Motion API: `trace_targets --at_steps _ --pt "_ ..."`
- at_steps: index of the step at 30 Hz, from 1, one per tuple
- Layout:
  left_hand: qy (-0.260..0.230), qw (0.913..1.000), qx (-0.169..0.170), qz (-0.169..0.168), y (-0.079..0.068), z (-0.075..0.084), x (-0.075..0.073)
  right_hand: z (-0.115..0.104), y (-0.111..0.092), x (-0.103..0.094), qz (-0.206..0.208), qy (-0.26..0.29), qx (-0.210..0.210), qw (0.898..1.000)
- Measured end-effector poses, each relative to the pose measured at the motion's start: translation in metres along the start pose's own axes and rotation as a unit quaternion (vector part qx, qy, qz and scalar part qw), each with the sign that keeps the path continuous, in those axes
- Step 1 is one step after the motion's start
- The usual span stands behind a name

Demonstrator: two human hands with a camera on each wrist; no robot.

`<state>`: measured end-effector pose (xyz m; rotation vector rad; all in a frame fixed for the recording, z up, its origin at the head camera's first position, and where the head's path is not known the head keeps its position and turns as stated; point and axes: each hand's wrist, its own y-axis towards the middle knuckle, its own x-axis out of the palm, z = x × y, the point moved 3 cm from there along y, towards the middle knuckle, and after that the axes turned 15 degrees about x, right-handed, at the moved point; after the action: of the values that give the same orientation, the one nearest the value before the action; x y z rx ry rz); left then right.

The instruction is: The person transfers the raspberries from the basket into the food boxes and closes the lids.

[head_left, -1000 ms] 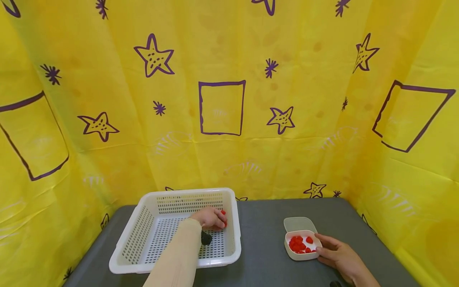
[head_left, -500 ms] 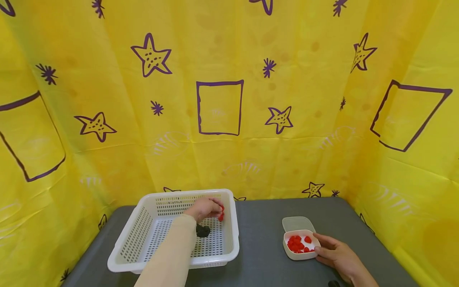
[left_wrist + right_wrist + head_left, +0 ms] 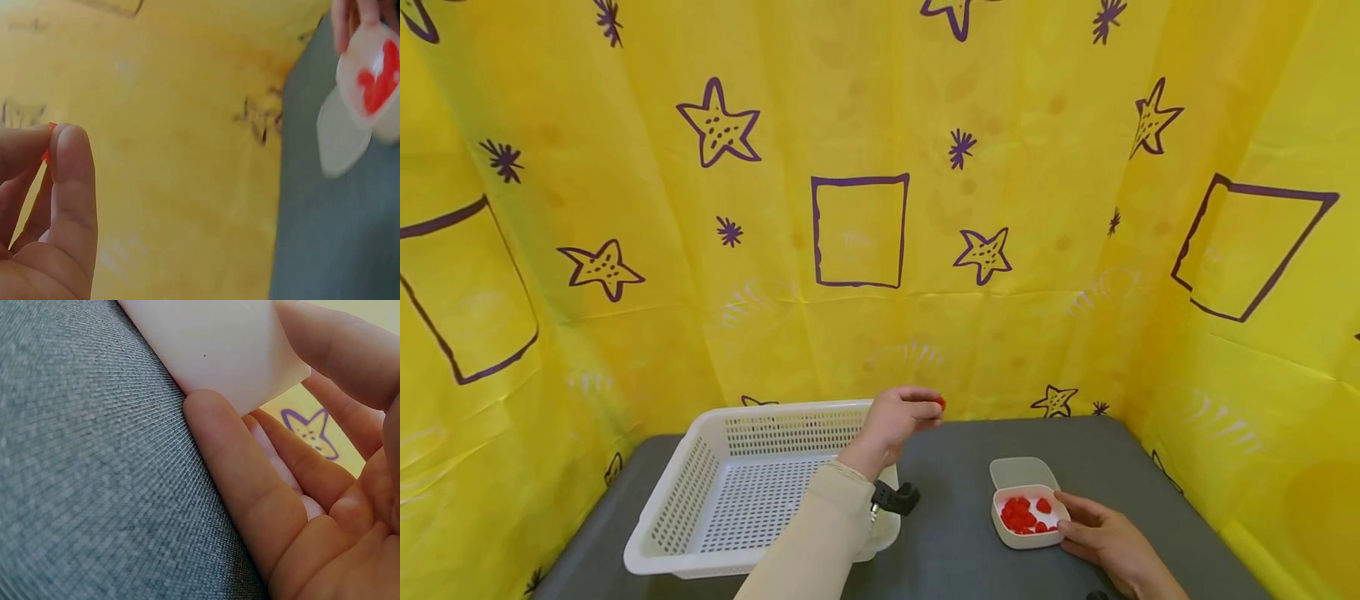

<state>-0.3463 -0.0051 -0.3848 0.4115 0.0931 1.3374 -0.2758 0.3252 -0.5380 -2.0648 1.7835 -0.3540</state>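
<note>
Above the right rim of the white basket point(image 3: 647, 533), my left hand point(image 3: 891, 425) is raised, pinching a small red piece point(image 3: 941, 402) between thumb and fingertips. In the left wrist view the fingers mostly cover this piece point(image 3: 45, 155). At the right of the table, a small white box point(image 3: 1028, 542) contains several red pieces point(image 3: 1017, 515). My right hand point(image 3: 1108, 537) grips the box's right side. The right wrist view shows the thumb and fingers around a corner of the box point(image 3: 231, 350).
A translucent lid point(image 3: 1024, 472) lies right behind the box. Grey cloth covers the table point(image 3: 940, 517), with the basket on its left part. A yellow curtain point(image 3: 865, 333) closes off the back and sides. My left wrist wears a black strap point(image 3: 897, 498).
My left hand has picked a red piece out of the basket, lifted it and moved right, over the basket's right rim. The right hand has stayed at the box.
</note>
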Motion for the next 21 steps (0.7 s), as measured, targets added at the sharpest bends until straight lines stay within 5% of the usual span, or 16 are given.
trace_targets --at_steps 5,11,21 --pt "-0.016 0.9997 -0.008 -0.016 -0.012 -0.014 0.045 0.000 0.000 0.001 0.002 -0.002 0.002 1.000" --pt "0.009 0.9993 -0.036 -0.006 -0.033 -0.054 0.086 0.001 0.001 -0.001 -0.003 -0.008 -0.002 1.000" --pt "0.053 0.9956 -0.076 0.010 -0.052 -0.105 0.112 0.002 0.003 -0.001 -0.013 -0.008 -0.009 1.000"
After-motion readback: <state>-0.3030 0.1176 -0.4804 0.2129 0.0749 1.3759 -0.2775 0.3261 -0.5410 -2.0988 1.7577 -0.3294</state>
